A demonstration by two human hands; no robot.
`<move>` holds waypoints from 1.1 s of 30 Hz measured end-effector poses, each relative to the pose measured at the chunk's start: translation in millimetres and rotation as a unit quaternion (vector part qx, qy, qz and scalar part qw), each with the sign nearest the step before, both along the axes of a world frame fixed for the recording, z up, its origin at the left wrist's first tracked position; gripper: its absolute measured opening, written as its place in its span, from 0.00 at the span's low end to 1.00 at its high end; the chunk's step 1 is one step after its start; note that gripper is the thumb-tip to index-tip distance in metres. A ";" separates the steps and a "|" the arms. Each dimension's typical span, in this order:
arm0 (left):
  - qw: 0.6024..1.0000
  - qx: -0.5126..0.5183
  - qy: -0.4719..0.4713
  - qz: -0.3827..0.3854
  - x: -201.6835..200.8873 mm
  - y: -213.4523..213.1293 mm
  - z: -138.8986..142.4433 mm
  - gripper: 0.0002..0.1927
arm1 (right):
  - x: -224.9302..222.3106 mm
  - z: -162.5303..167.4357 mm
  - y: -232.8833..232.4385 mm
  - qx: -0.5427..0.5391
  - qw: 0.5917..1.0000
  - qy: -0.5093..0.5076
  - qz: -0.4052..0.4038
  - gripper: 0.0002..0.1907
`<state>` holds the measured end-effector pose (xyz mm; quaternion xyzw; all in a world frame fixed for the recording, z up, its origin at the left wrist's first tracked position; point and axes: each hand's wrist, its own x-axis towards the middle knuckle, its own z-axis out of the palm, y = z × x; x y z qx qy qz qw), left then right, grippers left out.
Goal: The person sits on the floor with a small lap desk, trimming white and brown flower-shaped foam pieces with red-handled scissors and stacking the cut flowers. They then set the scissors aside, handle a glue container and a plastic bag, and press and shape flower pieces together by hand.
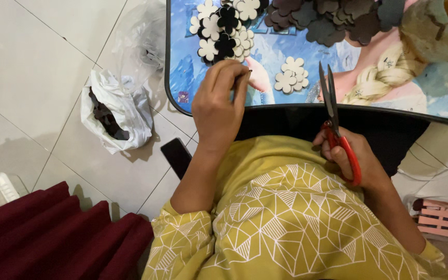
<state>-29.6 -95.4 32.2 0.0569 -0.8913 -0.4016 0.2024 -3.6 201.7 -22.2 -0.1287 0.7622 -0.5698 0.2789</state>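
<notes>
Red-handled scissors (pixel 338 124), blades closed, point up over the table edge.

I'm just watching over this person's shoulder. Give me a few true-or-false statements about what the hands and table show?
1. The right hand holds red-handled scissors. True.
2. The scissors' blades point down at the floor. False: they point up toward the table.
3. The left hand pinches something small and dark in its fingers. True.
4. The flower-shaped cutouts on the table are all red. False: they are cream and black.
</notes>
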 end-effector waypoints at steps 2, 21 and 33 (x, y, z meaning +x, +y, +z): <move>0.989 0.142 -0.025 -0.023 3.4 2.2 -2.4 0.07 | 0.1 0.2 -0.3 0.001 1.000 -0.006 0.001 0.43; 0.782 0.596 -0.117 -0.143 7.0 54.7 -40.2 0.25 | 3.5 1.2 -1.9 -0.001 1.000 -0.015 0.002 0.33; 0.705 0.670 -0.181 -0.146 4.2 49.3 -35.6 0.27 | 1.1 4.4 -2.6 0.012 1.000 0.013 0.009 0.35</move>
